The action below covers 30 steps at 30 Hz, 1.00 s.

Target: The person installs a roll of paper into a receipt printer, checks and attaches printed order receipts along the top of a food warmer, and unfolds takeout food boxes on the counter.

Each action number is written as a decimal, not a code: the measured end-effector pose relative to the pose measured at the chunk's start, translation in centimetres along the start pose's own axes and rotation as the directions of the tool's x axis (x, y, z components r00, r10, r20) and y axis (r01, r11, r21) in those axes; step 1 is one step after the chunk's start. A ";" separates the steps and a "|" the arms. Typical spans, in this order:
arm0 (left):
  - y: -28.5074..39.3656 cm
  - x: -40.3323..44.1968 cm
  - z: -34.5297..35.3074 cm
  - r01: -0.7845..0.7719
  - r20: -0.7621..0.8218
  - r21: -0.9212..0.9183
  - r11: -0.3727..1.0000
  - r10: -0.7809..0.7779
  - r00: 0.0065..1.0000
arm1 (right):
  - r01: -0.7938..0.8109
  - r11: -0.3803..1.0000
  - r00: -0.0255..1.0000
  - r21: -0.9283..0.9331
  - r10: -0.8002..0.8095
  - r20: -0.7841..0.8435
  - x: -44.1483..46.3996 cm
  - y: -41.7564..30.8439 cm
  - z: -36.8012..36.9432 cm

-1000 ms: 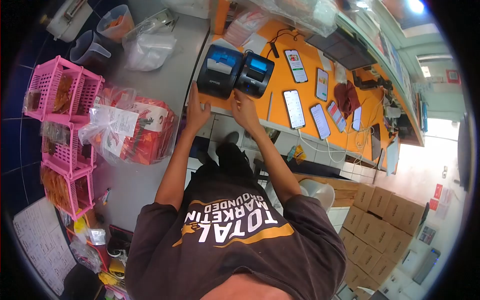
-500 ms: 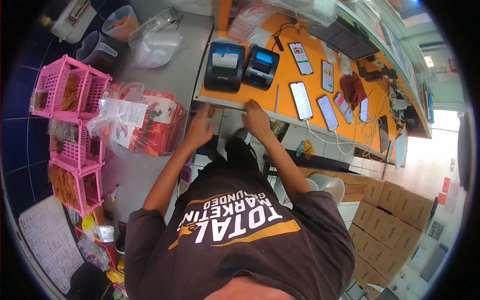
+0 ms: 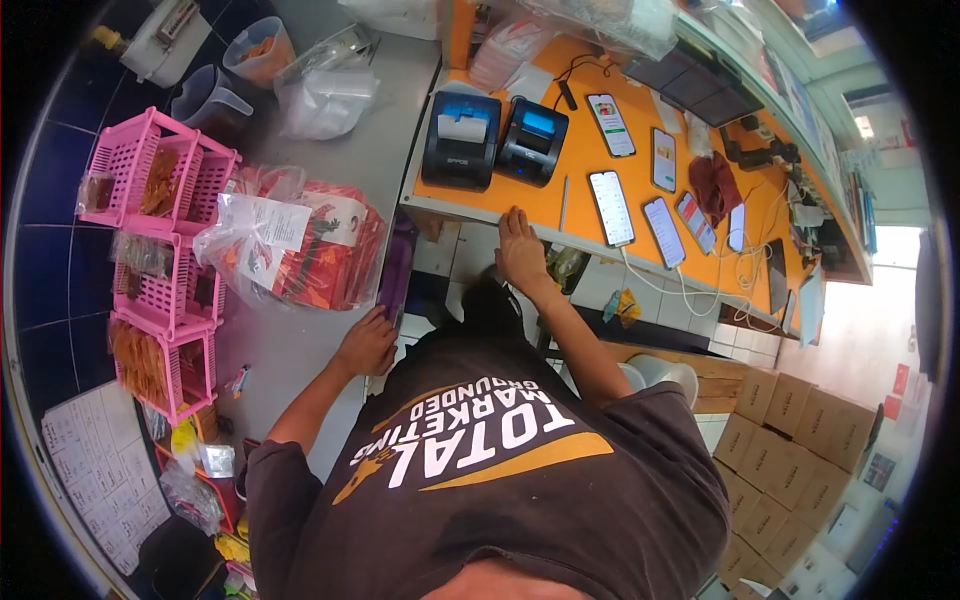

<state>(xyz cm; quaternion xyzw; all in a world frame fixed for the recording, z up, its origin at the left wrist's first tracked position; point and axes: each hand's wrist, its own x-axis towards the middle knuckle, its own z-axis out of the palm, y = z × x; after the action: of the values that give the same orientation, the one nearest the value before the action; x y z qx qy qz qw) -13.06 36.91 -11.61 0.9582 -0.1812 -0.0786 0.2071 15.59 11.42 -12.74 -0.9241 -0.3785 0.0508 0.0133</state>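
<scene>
1. Released, with its fingers stretched out, the right hand (image 3: 521,248) lays its fingertips on the near edge of the orange desk (image 3: 638,175), which stands at the far side, from the middle toward the right.
2. Fingers bent, the left hand (image 3: 366,345) rests at the right edge of the gray counter (image 3: 285,352), nearer than the other hand; whether it clasps that edge, I cannot tell.
3. On the desk, just far and left of the right hand, stand two dark printers side by side: a large printer (image 3: 461,145) on the left and a small printer (image 3: 530,142) on the right.
4. A thin gray rod (image 3: 565,203) lies right of the small printer, near the desk's front edge.
5. Farther right, six phones (image 3: 611,208) lie face up with lit screens, and a dark red cloth (image 3: 712,190) lies among them.
6. On the counter, far and left of the left hand, sits a clear bag of red packets (image 3: 340,255).
7. Pink baskets (image 3: 212,185) stand left of that bag, with wrapped goods inside.
8. Brown boxes (image 3: 795,430) are stacked at the right, nearer than the desk.
</scene>
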 end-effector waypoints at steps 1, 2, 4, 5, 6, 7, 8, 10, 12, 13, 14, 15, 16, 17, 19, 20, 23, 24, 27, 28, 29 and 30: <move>0.0 0.0 0.3 0.014 -0.017 -0.012 1.000 -0.014 1.000 | 0.003 1.000 1.000 -0.005 -0.003 -0.013 0.0 0.0 0.1; -0.1 0.0 0.5 0.013 -0.019 -0.009 1.000 -0.013 1.000 | 0.007 1.000 1.000 -0.008 -0.007 -0.026 0.0 0.0 0.3; -0.1 -0.1 0.7 0.004 -0.045 0.003 1.000 -0.004 0.999 | -0.012 1.000 0.998 0.028 0.014 -0.055 0.4 -0.1 0.3; -0.2 -0.1 0.7 0.002 -0.050 0.007 1.000 -0.002 0.999 | -0.030 0.998 0.996 0.062 0.035 -0.082 0.7 -0.1 0.3; -0.2 -0.1 0.7 0.009 -0.040 0.002 1.000 -0.009 0.999 | -0.029 0.998 0.996 0.058 0.034 -0.087 1.3 -0.1 -1.0; -0.2 -0.1 0.8 0.017 -0.028 -0.004 1.000 -0.017 0.999 | -0.114 0.976 0.993 0.187 0.105 0.058 1.9 -0.3 -3.4; -0.3 0.0 0.8 0.016 -0.032 -0.004 1.000 -0.017 0.999 | -0.213 0.931 0.966 0.298 0.154 0.209 2.4 -0.3 -4.8; -0.2 -0.1 0.8 0.012 -0.051 -0.010 1.000 -0.012 0.999 | -0.168 0.909 0.985 0.381 0.167 0.034 3.5 0.3 -4.8; -0.1 -0.2 0.7 0.012 -0.055 -0.008 1.000 -0.012 0.998 | -0.105 0.884 0.972 0.456 0.189 -0.141 5.3 0.8 -5.1; -0.1 -0.1 0.7 0.009 -0.057 -0.006 1.000 -0.010 0.998 | -0.025 0.871 0.951 0.491 0.172 -0.257 6.6 1.0 -6.0; 0.0 0.0 0.7 0.009 -0.057 -0.005 1.000 -0.010 0.998 | 0.058 0.855 0.916 0.515 0.160 -0.369 7.8 1.2 -6.9; 0.0 0.3 0.9 0.005 -0.052 0.017 1.000 -0.005 0.999 | 0.059 0.856 0.915 0.514 0.159 -0.371 9.1 1.4 -7.7; 0.2 0.8 0.7 0.001 -0.047 0.040 0.999 0.001 0.999 | 0.120 0.865 0.891 0.487 0.123 -0.437 10.6 1.5 -8.6; 0.4 1.7 0.7 0.000 -0.048 0.041 0.999 0.002 0.999 | 0.177 0.872 0.862 0.456 0.086 -0.500 11.8 1.5 -9.5; 1.4 5.3 -0.3 -0.021 -0.182 0.061 0.998 0.032 0.983 | 0.277 0.878 0.830 0.390 -0.015 -0.557 14.1 1.7 -11.1; 1.5 7.4 -0.6 -0.013 -0.241 0.069 0.998 0.029 0.970 | 0.373 0.871 0.786 0.318 -0.115 -0.607 15.1 1.6 -11.8; 1.1 13.8 -2.1 0.051 -0.404 0.091 0.995 -0.010 0.915 | 0.356 0.882 0.866 0.309 -0.187 -0.464 17.0 0.8 -13.5; 1.1 15.9 -3.3 0.084 -0.428 0.054 0.995 -0.053 0.902 | 0.358 0.882 0.865 0.305 -0.190 -0.464 17.4 0.6 -13.7; 0.3 20.4 -5.6 0.154 -0.474 0.037 0.987 -0.118 0.872 | 0.353 0.910 0.889 0.218 -0.253 -0.382 18.7 0.0 -14.0; 0.0 21.5 -6.1 0.192 -0.492 0.058 0.980 -0.139 0.859 | 0.352 0.914 0.899 0.204 -0.269 -0.345 19.0 -0.1 -13.8; -0.2 22.4 -6.5 0.191 -0.492 0.055 0.980 -0.140 0.859 | 0.350 0.917 0.909 0.192 -0.284 -0.305 19.1 -0.3 -13.5; -0.6 23.2 -6.8 0.199 -0.503 0.044 0.979 -0.150 0.851 | 0.350 0.917 0.909 0.191 -0.283 -0.304 19.2 -0.5 -13.4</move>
<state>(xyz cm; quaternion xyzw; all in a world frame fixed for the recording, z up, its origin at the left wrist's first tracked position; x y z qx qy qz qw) 10.09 31.12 -7.51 0.9672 -0.0375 0.1608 0.1932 30.26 25.45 -1.01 -0.8395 -0.5098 -0.0331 0.1852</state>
